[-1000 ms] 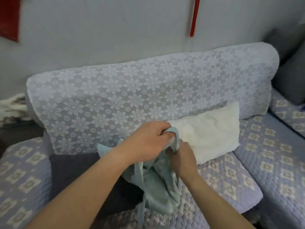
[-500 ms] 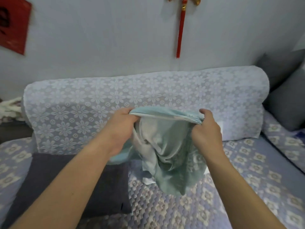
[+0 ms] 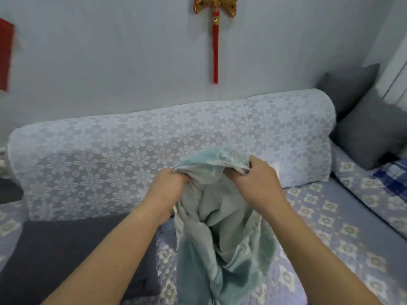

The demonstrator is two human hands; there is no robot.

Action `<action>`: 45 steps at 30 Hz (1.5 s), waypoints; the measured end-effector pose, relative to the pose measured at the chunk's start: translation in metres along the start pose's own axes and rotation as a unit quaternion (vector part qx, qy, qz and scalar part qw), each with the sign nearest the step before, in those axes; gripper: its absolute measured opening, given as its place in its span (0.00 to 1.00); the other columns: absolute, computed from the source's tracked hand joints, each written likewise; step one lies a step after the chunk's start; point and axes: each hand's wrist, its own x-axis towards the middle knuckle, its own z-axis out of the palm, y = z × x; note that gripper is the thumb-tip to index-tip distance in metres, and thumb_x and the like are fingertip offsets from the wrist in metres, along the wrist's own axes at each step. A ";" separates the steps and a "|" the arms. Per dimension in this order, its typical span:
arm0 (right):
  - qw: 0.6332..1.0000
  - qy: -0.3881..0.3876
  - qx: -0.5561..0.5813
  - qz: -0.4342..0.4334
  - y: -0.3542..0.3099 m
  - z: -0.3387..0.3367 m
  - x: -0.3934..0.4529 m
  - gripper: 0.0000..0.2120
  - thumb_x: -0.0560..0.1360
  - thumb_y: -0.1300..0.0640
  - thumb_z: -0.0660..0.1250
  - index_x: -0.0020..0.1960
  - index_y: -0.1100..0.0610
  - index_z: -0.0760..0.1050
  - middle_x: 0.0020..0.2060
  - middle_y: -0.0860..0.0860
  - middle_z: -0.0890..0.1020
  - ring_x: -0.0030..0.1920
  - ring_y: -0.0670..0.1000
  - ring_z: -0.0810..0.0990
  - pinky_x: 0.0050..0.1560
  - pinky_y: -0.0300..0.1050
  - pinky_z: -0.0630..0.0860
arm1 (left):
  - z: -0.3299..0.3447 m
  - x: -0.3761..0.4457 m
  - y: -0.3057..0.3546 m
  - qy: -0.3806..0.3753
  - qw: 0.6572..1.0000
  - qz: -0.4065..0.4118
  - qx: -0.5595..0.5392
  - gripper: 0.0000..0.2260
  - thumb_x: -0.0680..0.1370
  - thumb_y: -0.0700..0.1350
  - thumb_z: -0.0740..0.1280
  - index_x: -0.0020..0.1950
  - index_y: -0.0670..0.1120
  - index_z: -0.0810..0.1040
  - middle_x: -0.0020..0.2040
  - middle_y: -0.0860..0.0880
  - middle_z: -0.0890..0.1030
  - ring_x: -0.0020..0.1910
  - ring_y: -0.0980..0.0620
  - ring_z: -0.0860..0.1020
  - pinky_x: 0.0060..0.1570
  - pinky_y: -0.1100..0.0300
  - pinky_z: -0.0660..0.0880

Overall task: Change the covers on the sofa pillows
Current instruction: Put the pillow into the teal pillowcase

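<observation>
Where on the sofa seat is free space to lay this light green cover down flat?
Free: the patterned seat right of the cover, reaching toward the plaid cloth. Crowded: the left seat, taken by the dark cushion, and the far right corner, filled by grey pillows.

Patterned sofa seat [image 3: 319, 219] with dark grey cushion [image 3: 72, 252] lying on it.
</observation>
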 end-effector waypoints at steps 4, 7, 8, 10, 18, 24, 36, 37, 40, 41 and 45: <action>0.967 -0.194 -0.163 0.011 0.042 0.028 -0.030 0.20 0.64 0.34 0.72 0.45 0.48 0.77 0.42 0.46 0.83 0.44 0.50 0.82 0.39 0.46 0.75 | 0.011 0.004 -0.007 0.027 0.999 0.012 -0.016 0.11 0.82 0.41 0.62 0.49 0.47 0.85 0.45 0.45 0.87 0.49 0.43 0.85 0.57 0.41 0.81; 0.977 -0.073 -0.189 0.065 0.077 0.008 -0.009 0.08 0.75 0.54 0.65 0.49 0.54 0.82 0.45 0.55 0.84 0.50 0.60 0.82 0.41 0.46 0.71 | -0.001 0.002 -0.011 -0.018 0.986 0.063 0.151 0.06 0.80 0.47 0.68 0.48 0.51 0.84 0.42 0.52 0.86 0.42 0.50 0.83 0.47 0.51 0.79; 0.987 -0.010 -0.135 0.081 0.084 -0.006 0.002 0.10 0.74 0.57 0.61 0.47 0.57 0.81 0.44 0.57 0.84 0.48 0.62 0.81 0.40 0.46 0.69 | -0.006 -0.001 -0.012 -0.073 0.969 0.060 0.228 0.04 0.78 0.51 0.71 0.49 0.52 0.84 0.41 0.54 0.85 0.39 0.53 0.81 0.44 0.54 0.76; 0.992 0.052 0.018 0.114 0.084 -0.027 0.017 0.11 0.73 0.62 0.56 0.44 0.61 0.77 0.41 0.61 0.81 0.43 0.62 0.80 0.39 0.49 0.70 | -0.011 -0.008 -0.018 -0.203 0.911 0.017 0.358 0.11 0.72 0.59 0.76 0.48 0.55 0.82 0.41 0.57 0.83 0.40 0.56 0.80 0.44 0.58 0.75; 0.978 -0.150 0.143 0.020 0.036 -0.030 -0.009 0.12 0.72 0.46 0.75 0.53 0.49 0.80 0.45 0.46 0.86 0.45 0.49 0.86 0.46 0.49 0.82 | -0.001 0.008 -0.027 0.038 0.999 -0.016 -0.002 0.09 0.80 0.42 0.65 0.49 0.47 0.86 0.46 0.44 0.87 0.47 0.43 0.85 0.48 0.47 0.82; 0.990 -0.115 -0.079 -0.030 0.050 0.001 -0.007 0.02 0.77 0.51 0.71 0.49 0.47 0.82 0.45 0.46 0.85 0.48 0.50 0.83 0.47 0.46 0.77 | 0.012 -0.009 -0.009 -0.024 0.991 -0.023 -0.129 0.11 0.82 0.36 0.62 0.54 0.42 0.84 0.49 0.44 0.87 0.49 0.46 0.86 0.49 0.53 0.81; 0.921 -0.176 0.335 0.091 0.025 -0.014 -0.013 0.06 0.78 0.57 0.70 0.54 0.55 0.82 0.44 0.51 0.88 0.45 0.52 0.87 0.47 0.47 0.83 | 0.005 -0.007 -0.027 -0.005 0.961 0.071 0.266 0.08 0.79 0.48 0.65 0.46 0.50 0.84 0.42 0.51 0.86 0.46 0.49 0.84 0.50 0.48 0.81; 0.926 -0.232 0.291 0.057 0.025 -0.011 -0.019 0.07 0.76 0.56 0.73 0.53 0.54 0.83 0.44 0.49 0.88 0.46 0.49 0.87 0.49 0.44 0.82 | 0.006 -0.006 -0.026 0.006 0.976 0.061 0.208 0.09 0.80 0.45 0.64 0.48 0.49 0.85 0.43 0.50 0.86 0.47 0.48 0.84 0.50 0.48 0.82; 0.954 -0.290 0.042 -0.064 0.033 0.005 -0.024 0.06 0.71 0.56 0.77 0.40 0.50 0.81 0.34 0.41 0.83 0.36 0.37 0.78 0.41 0.35 0.73 | 0.015 -0.014 -0.018 -0.054 0.998 -0.022 -0.022 0.12 0.81 0.36 0.63 0.56 0.45 0.84 0.48 0.44 0.87 0.48 0.44 0.86 0.48 0.48 0.83; 0.962 -0.262 0.011 -0.075 0.038 0.008 -0.020 0.06 0.71 0.55 0.77 0.39 0.49 0.80 0.33 0.40 0.82 0.34 0.36 0.77 0.41 0.37 0.73 | 0.017 -0.016 -0.019 -0.067 0.997 -0.026 -0.038 0.12 0.81 0.36 0.63 0.57 0.46 0.84 0.50 0.44 0.87 0.49 0.44 0.86 0.52 0.47 0.83; 0.949 -0.159 0.268 0.055 0.045 0.000 -0.007 0.10 0.73 0.56 0.74 0.53 0.55 0.84 0.46 0.50 0.88 0.50 0.50 0.86 0.58 0.53 0.80 | 0.014 -0.020 -0.032 -0.099 0.985 0.050 0.133 0.14 0.77 0.58 0.70 0.63 0.62 0.80 0.55 0.62 0.84 0.57 0.59 0.81 0.64 0.53 0.76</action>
